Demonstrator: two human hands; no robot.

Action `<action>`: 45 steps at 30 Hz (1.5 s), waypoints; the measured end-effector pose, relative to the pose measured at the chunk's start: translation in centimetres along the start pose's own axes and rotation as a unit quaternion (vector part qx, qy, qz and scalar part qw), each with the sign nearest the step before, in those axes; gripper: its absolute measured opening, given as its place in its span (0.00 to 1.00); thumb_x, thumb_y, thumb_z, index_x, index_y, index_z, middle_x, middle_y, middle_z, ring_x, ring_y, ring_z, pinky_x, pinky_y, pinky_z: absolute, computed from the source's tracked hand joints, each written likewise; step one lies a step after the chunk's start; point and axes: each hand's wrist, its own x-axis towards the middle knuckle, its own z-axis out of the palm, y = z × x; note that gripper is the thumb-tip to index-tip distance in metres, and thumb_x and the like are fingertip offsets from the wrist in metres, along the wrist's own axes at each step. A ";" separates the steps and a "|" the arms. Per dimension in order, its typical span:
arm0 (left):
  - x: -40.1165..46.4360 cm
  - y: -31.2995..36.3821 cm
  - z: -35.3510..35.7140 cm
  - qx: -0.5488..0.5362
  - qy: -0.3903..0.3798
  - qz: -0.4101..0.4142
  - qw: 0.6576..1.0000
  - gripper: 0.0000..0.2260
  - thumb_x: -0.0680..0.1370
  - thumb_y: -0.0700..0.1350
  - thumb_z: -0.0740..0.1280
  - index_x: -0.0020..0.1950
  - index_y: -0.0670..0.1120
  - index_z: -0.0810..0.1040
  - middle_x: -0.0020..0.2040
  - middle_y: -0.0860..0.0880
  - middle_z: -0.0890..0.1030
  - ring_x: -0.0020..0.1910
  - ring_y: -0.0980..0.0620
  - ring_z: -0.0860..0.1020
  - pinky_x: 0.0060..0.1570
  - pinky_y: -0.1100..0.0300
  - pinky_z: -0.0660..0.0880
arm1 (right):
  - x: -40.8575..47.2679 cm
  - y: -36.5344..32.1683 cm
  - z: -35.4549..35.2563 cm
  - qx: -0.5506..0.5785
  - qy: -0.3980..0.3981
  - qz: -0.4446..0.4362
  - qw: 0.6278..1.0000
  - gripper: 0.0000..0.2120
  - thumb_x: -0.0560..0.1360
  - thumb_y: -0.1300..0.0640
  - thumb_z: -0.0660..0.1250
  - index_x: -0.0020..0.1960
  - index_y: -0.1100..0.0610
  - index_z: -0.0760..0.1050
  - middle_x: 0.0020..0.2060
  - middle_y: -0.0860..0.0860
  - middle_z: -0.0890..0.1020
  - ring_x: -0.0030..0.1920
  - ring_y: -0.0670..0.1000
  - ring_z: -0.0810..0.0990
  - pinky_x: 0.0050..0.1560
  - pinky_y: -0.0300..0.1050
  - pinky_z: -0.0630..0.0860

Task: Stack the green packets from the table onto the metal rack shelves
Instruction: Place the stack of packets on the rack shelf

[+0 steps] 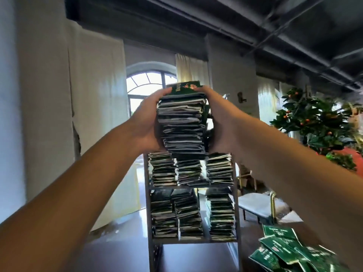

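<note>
- Left hand grips the left side of a tall stack of green packets, fingers curled over the top edge, palm flat against the packet edges.
- Right hand clamps the opposite side of the same stack, fingers wrapped over the top packet; I see both arms stretched forward and raised.
- Held stack sits above the top of the metal rack; its bottom edge is level with, or just touching, the middle pile below. I cannot tell whether there is contact.
- Upper shelf piles: three piles of packets side by side, filling the shelf width.
- Lower shelf piles: three more piles, the right one standing slightly apart from the middle one.
- Loose packets lie heaped and overlapping at the lower right, printed faces up; the surface under them is hidden.
- Dark glossy surface runs under and around the rack's base, reflecting light.
- Room: an arched window behind the rack, bright with daylight; pale curtains on the left; exposed dark ceiling pipes overhead.
- Right side: a leafy tree with small orange fruit, and below it a bench with a brass-coloured frame.
- Frame edges are blurred, so fine print on the packets is unreadable.
</note>
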 end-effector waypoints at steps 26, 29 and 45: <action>16.9 14.2 -13.7 0.182 0.217 -0.372 0.884 0.25 0.72 0.52 0.60 0.65 0.41 0.75 0.52 0.39 0.81 0.51 0.39 0.80 0.57 0.41 0.77 | 24.8 -4.5 0.0 0.348 -0.043 0.189 0.917 0.18 0.78 0.47 0.60 0.55 0.58 0.80 0.53 0.58 0.81 0.56 0.59 0.81 0.68 0.55 0.73; 17.9 14.6 -13.2 0.275 0.206 -0.360 0.868 0.12 0.80 0.47 0.56 0.47 0.42 0.76 0.38 0.42 0.83 0.40 0.43 0.81 0.51 0.47 0.80 | 24.8 -4.2 -0.3 0.350 -0.055 0.176 0.918 0.20 0.79 0.47 0.57 0.48 0.59 0.82 0.45 0.59 0.84 0.42 0.57 0.84 0.48 0.50 0.82; 18.7 14.4 -16.6 0.639 0.190 -0.273 0.694 0.16 0.81 0.54 0.60 0.37 0.47 0.73 0.40 0.47 0.75 0.36 0.52 0.71 0.33 0.59 0.64 | 27.7 -2.2 -0.7 0.155 0.030 0.240 0.958 0.30 0.73 0.36 0.66 0.64 0.57 0.80 0.59 0.59 0.84 0.57 0.61 0.83 0.61 0.55 0.77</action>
